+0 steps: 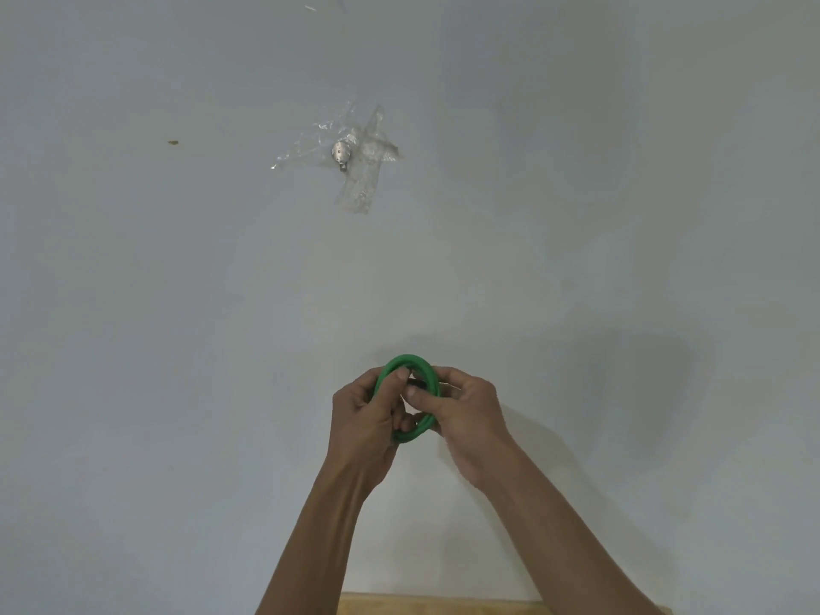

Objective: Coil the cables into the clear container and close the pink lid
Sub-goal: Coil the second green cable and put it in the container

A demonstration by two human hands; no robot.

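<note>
Plain room: bare grey-white wall [177, 304], taped hook [341, 154].

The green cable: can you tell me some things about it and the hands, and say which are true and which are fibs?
1. The green cable is wound into a loop. True.
2. Only one hand holds it. False: the left hand and the right hand both grip it.
3. The cable lies flat on a table. False: it is held up in front of a pale wall.
4. Clear tape is stuck on the wall above the hands. True, with a small metal piece under it.
5. The clear container with the pink lid sits beside the hands. False: neither shows in this view.
</note>
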